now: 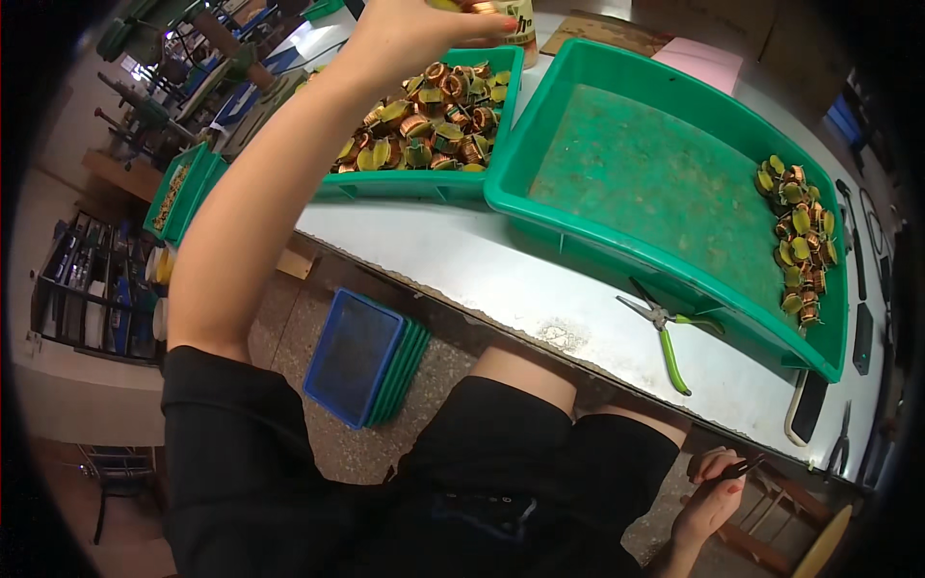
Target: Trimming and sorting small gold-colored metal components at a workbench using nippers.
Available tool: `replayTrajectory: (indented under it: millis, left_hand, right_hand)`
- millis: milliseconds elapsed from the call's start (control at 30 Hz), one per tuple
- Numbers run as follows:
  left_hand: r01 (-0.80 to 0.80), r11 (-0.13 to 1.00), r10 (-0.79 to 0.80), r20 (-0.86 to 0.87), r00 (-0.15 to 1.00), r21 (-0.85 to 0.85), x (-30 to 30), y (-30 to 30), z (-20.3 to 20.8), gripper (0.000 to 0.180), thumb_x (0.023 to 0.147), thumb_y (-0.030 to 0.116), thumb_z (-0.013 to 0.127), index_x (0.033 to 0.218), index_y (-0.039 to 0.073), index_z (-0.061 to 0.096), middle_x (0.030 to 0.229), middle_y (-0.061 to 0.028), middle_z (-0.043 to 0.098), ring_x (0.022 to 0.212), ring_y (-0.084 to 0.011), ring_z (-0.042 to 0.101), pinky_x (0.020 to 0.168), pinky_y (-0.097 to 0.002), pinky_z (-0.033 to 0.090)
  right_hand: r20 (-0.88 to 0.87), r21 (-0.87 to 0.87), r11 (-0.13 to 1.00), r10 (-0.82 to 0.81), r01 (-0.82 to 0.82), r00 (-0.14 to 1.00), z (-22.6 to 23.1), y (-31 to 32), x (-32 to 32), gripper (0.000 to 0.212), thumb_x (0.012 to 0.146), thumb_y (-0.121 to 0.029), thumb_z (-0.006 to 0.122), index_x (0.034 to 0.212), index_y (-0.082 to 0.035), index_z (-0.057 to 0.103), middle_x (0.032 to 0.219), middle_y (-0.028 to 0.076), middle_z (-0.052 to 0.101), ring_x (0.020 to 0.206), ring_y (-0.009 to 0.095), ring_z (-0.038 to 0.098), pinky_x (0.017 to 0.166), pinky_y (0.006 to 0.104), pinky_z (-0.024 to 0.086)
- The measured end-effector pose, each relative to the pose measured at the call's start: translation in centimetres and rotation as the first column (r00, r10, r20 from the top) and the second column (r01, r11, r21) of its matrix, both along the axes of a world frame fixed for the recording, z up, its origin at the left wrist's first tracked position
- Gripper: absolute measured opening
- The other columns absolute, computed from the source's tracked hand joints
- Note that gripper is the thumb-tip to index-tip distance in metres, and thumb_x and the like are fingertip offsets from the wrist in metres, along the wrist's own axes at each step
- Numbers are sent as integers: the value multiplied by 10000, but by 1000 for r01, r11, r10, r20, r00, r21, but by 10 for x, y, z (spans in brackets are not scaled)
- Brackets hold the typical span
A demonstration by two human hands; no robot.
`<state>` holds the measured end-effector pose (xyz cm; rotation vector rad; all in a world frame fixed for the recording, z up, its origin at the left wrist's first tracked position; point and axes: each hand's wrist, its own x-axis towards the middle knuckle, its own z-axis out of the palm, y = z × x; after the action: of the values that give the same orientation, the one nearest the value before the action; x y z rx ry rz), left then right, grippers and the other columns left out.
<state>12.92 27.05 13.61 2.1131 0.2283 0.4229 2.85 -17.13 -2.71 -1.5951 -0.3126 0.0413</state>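
Above the coil tray, a can in left-hand fingers.

Person's own body, seen from above: short black fabric sleeve ending above the elbow, bare forearm beyond; black fabric shorts below the sleeve, knees bare; right hand with red-painted fingernails; left hand bare, without rings.

A yellow-labelled can sits upright at twelve o'clock, gripped near its top. A small dark tool is pinched at five o'clock, below the table edge.
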Motion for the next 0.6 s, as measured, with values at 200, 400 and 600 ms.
replayTrajectory:
  millis: [200, 400, 600]
  left_hand:
    - [-30, 894, 198, -333, 922, 448, 3, 60, -7, 295, 838, 229, 637, 1022, 28, 525, 1107, -175, 538, 921, -193, 613, 741, -246, 529]
    - [-201, 620, 216, 81, 973, 759, -8, 83, -31, 218, 670, 157, 743, 761, 29, 591, 696, -68, 607, 600, -176, 565, 550, -293, 463]
    - [-229, 612, 243, 96, 965, 757, -16, 77, -27, 127, 729, 136, 646, 772, 27, 597, 685, -66, 594, 589, -163, 530, 564, -286, 437]
  right_hand:
    - [0, -101, 995, 0, 0, 1000, -2, -6, -2, 490, 942, -488, 294, 754, -52, 414, 666, 64, 411, 604, 154, 400, 576, 249, 339]
    - [46, -191, 982, 16, -7, 999, -7, -20, -2, 458, 950, -405, 283, 755, -23, 443, 666, 82, 447, 587, 165, 409, 560, 251, 346]
    - [106, -335, 940, 109, -68, 988, -3, -24, 4, 220, 892, -168, 427, 811, 4, 537, 692, 96, 520, 577, 195, 455, 551, 275, 393]
